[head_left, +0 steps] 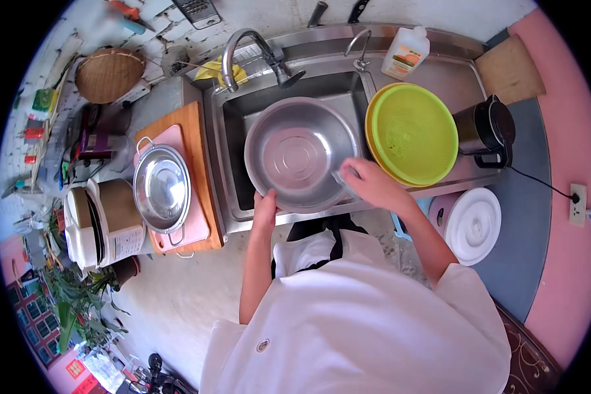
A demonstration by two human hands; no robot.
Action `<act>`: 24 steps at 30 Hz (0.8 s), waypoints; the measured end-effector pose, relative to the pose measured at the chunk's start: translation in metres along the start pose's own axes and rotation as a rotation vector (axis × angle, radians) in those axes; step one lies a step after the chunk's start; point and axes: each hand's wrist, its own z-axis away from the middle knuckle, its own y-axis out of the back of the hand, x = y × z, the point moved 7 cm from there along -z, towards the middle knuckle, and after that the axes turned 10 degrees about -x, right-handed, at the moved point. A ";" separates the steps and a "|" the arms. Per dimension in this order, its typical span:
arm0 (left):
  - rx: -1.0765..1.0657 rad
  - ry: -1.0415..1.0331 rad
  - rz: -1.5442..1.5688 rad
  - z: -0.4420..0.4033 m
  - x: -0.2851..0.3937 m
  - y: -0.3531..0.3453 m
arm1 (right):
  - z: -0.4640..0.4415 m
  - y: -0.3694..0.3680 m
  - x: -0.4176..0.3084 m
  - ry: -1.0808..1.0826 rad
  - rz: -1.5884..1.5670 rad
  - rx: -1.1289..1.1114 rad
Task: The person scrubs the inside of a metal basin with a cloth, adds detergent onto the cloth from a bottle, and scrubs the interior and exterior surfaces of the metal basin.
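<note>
A wide stainless steel basin (289, 118) rests over the sink (233, 141), its inside facing up at me. My left hand (265, 209) grips the near left rim, thumb on the inner side and the fingers hidden below. At the near right rim is my right hand (374, 185), its fingers curled together against the basin's wall. Something small and greyish shows at those fingertips, too blurred to name. The faucet (249, 46) stands behind the basin, its spout to the left.
Right of the sink are a green colander (415, 134), a white bottle (406, 54) and a corded kettle (486, 131). To the left, a steel bowl with handles (161, 188) lies on a pink cutting board (200, 223). A white-lidded bucket (473, 226) stands below at right.
</note>
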 end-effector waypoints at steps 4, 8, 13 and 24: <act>0.086 -0.084 -0.032 0.015 0.000 -0.005 | -0.086 -0.010 -0.018 0.329 0.453 0.366; 0.118 -0.121 0.068 0.036 0.000 -0.005 | -0.141 -0.052 0.028 0.158 0.724 0.024; 0.170 -0.201 0.234 0.063 0.010 -0.011 | -0.100 -0.119 0.007 0.227 0.773 -0.559; 0.110 -0.191 0.306 0.080 0.022 0.009 | -0.104 -0.103 -0.021 -0.025 1.036 -0.224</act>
